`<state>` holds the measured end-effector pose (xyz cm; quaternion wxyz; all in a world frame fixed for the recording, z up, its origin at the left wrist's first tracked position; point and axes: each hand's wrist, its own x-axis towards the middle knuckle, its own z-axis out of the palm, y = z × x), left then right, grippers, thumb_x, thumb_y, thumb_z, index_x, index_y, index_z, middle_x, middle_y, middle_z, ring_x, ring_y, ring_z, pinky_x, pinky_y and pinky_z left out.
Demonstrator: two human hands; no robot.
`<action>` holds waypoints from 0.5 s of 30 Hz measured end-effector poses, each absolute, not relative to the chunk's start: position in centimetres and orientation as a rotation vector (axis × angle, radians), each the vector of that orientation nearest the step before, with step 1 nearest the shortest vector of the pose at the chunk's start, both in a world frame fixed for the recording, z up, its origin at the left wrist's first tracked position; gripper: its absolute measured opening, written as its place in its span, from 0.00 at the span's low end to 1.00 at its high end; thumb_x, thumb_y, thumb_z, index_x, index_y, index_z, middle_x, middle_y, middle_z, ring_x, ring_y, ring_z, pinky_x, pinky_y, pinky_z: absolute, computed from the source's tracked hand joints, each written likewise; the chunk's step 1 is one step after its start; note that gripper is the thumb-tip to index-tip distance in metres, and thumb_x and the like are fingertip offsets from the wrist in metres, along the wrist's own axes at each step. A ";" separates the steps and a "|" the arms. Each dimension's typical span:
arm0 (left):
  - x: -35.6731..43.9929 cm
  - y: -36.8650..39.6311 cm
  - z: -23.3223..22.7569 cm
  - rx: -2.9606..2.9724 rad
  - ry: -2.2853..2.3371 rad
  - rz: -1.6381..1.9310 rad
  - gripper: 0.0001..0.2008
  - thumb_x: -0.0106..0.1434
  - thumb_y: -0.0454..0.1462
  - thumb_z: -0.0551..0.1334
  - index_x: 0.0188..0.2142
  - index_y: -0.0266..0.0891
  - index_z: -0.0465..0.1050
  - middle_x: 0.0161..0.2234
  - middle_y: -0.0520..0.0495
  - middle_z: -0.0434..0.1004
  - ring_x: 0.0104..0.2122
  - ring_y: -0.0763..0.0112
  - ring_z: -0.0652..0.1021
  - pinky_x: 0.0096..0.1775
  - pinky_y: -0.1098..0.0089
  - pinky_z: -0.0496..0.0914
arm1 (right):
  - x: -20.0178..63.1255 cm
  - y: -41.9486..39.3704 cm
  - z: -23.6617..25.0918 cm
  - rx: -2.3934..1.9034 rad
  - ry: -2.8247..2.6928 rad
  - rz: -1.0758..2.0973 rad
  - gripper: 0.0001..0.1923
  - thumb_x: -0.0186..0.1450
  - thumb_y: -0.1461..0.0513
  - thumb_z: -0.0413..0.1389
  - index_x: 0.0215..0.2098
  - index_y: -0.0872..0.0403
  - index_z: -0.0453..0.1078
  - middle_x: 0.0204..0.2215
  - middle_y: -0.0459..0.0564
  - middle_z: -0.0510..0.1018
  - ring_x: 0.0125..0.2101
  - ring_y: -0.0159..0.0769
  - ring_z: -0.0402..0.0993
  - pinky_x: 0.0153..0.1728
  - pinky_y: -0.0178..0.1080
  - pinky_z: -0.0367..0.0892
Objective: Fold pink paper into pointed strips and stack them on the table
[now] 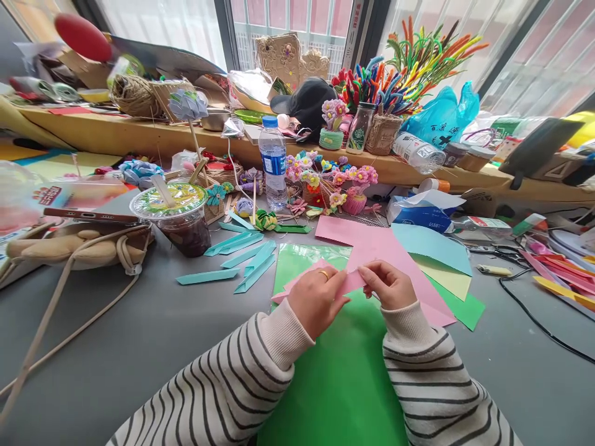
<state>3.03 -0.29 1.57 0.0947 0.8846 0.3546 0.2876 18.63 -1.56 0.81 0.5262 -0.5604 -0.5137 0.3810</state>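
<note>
Both grips pinch a pink strip [349, 282], left hand [317, 301] and right hand [389, 285] at opposite ends, its long axis running left-right above the green sheet [344, 371] on the surface [139, 334].

A water bottle [273, 162], lidded drink cup [179, 217] and, seemingly, teal paper strips [237, 257].

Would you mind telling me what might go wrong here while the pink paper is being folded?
The left hand and right hand pinch the pink paper in the air, so a crease may run crooked. The sealed drink cup stands near the teal strips; a sleeve might tip it.
</note>
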 end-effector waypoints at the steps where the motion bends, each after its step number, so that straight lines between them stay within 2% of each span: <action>1: 3.2 -0.3 1.4 2.590 1.076 0.846 0.14 0.54 0.37 0.55 0.40 0.33 0.67 0.34 0.39 0.72 0.34 0.61 0.72 0.34 0.62 0.68 | 18.6 -1.5 0.8 -1.326 -1.218 0.926 0.09 0.52 0.58 0.55 0.23 0.57 0.65 0.12 0.40 0.65 0.13 0.24 0.61 0.15 0.30 0.61; 4: 3.3 -0.1 1.4 2.314 1.087 0.880 0.14 0.52 0.36 0.57 0.38 0.33 0.68 0.34 0.39 0.73 0.34 0.61 0.73 0.36 0.62 0.68 | 18.6 -1.4 0.9 -1.242 -1.205 0.998 0.10 0.52 0.57 0.55 0.27 0.56 0.66 0.16 0.42 0.68 0.16 0.25 0.63 0.18 0.31 0.63; 8: 3.0 0.3 2.0 1.608 0.803 0.748 0.16 0.49 0.39 0.59 0.37 0.33 0.70 0.35 0.41 0.74 0.36 0.63 0.74 0.38 0.66 0.68 | 18.3 -1.5 1.2 -1.132 -1.311 1.085 0.15 0.50 0.57 0.57 0.35 0.55 0.67 0.20 0.43 0.69 0.20 0.28 0.65 0.24 0.33 0.65; 12: 2.7 0.4 2.2 1.268 0.627 0.610 0.16 0.49 0.39 0.61 0.37 0.33 0.70 0.35 0.42 0.74 0.38 0.63 0.73 0.41 0.66 0.67 | 17.7 -1.7 1.3 -1.189 -1.280 1.045 0.10 0.49 0.57 0.57 0.25 0.55 0.66 0.15 0.41 0.65 0.18 0.27 0.63 0.20 0.31 0.61; 15: 2.7 0.4 2.0 1.211 0.633 0.589 0.14 0.51 0.40 0.58 0.36 0.32 0.71 0.33 0.42 0.75 0.36 0.64 0.74 0.40 0.66 0.67 | 17.6 -1.8 1.0 -1.254 -1.262 0.979 0.12 0.50 0.56 0.56 0.18 0.56 0.62 0.14 0.41 0.62 0.17 0.26 0.59 0.17 0.31 0.57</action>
